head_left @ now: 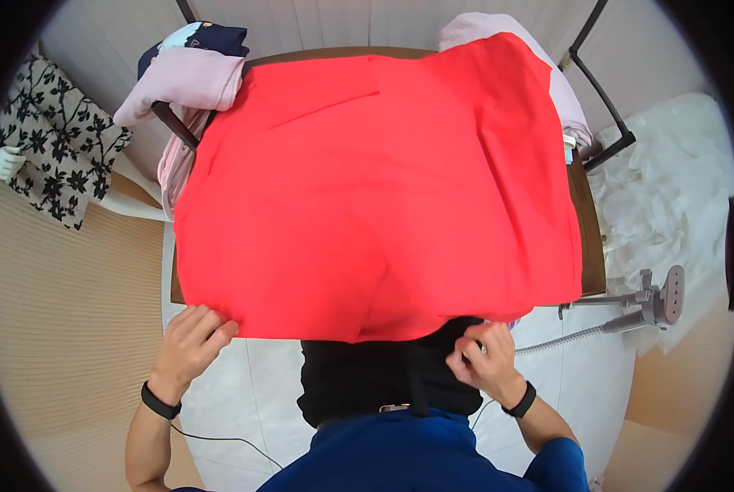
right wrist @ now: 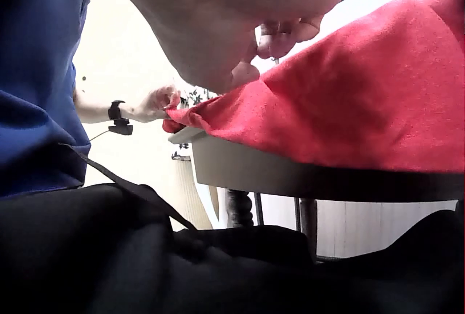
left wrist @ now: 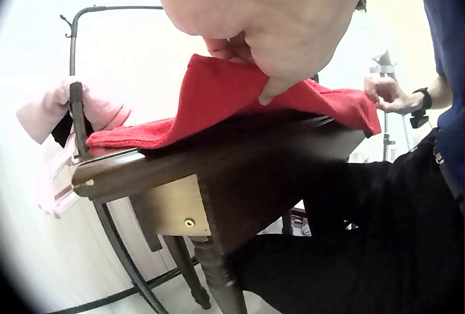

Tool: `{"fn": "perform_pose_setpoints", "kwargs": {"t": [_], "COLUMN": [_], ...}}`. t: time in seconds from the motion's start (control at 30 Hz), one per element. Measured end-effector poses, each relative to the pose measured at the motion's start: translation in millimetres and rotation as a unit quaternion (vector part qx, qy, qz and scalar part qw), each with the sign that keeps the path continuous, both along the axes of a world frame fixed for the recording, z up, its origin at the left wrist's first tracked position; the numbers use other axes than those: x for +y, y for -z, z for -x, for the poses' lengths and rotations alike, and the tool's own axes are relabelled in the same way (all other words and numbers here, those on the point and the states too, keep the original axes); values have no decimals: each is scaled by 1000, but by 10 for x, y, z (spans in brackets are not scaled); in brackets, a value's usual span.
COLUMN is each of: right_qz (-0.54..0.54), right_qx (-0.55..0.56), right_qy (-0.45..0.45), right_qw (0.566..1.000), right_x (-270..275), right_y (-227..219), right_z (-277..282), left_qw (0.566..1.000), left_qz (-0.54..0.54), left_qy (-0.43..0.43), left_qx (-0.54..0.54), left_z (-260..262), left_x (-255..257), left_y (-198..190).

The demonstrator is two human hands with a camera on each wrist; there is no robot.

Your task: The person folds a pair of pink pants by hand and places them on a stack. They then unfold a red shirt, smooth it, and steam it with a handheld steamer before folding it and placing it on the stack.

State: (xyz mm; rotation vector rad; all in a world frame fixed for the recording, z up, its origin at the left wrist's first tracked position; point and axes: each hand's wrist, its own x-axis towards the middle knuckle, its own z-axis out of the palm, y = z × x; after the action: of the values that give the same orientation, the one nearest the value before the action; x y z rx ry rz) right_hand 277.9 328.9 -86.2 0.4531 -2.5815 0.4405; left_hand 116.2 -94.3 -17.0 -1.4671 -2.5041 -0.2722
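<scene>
A wide red garment (head_left: 326, 205) lies spread over a dark wooden table (left wrist: 138, 172), its near edge hanging over the front. At the near left corner, my left hand (head_left: 195, 340) pinches the hem between thumb and fingers. The cloth rises off the tabletop there, as the left wrist view (left wrist: 276, 16) shows. My right hand (head_left: 486, 357) is at the near hem, right of the middle, with curled fingers. In the right wrist view its fingertips (right wrist: 243, 74) meet the cloth's edge. A long crease runs down the garment's right side, and a slanted seam crosses its upper left.
Folded pink clothes (head_left: 190, 78) hang over a black rack bar at the far left; more pale pink cloth (head_left: 576, 111) lies far right. A garment steamer head (head_left: 662, 303) stands at the right near white ruffled fabric (head_left: 670, 189). A mannequin wears a floral garment (head_left: 59, 139) at left.
</scene>
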Motion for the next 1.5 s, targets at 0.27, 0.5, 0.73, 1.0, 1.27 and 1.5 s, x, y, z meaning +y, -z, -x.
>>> {"fn": "perform_pose_setpoints", "kwargs": {"t": [0.27, 0.5, 0.73, 1.0, 1.27, 1.5], "right_qz": [-1, -164, -111, -86, -51, -109], "right_qx": [-37, 99, 31, 1, 67, 34], "right_qy": [-31, 20, 21, 142, 151, 137], "right_qw": [999, 981, 993, 986, 985, 984], "right_x": [-627, -1022, -443, 455, 1061, 1641], "right_y": [209, 385, 211, -13, -628, -1065], "right_z": [180, 444, 167, -355, -394, -543], "left_qw": [998, 999, 999, 998, 990, 977], "left_qz": [2, 13, 38, 30, 62, 91], "left_qy": [-39, -50, -32, -48, -59, -59], "left_qx": [48, 18, 18, -14, -113, -184], "left_z": [26, -17, -39, -64, -212, -355], "left_x": [9, -41, -58, -186, -99, -98], "left_y": [-29, -131, -61, -15, -177, -262]}}
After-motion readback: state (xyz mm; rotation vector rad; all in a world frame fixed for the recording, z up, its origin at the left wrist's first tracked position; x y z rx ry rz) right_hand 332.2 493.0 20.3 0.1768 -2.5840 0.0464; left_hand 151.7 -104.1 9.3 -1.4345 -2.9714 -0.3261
